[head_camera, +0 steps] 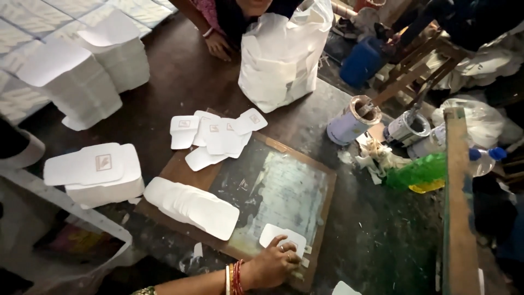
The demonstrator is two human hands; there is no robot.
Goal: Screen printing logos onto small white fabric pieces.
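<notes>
- One hand (271, 266) of the person wearing the camera shows at the bottom edge, wrist in bangles. I take it for the left by the thumb side, though I cannot be sure. The other hand is out of view.
- Its fingers (288, 252) lie spread and flat, pressing down on a small white card (284, 236) and not clenched round anything. The card seems pinned this way to keep it from sliding.
- The card lies under and just beyond the fingertips, on the glass-like middle of a wooden frame (326, 188) resting on the dark desk (382, 240). Its long axis runs roughly left to right, tilted slightly, with rounded corners. The near end is hidden by the fingers.
- To the left of the fingers, a fanned row of white cards (191, 206) leans across the frame's edge, overlapped so that each can be lifted off singly.
- Well beyond the fingertips, loose printed cards (215, 136) lie scattered and overlapping, probably spread out to dry.
- Further left stand tall stacks (93, 175) of blank cards.
- Across the desk another person's hand (218, 46) rests beside a full white bag (281, 57). To the right stand tins (352, 120) and a green bottle (420, 172).
</notes>
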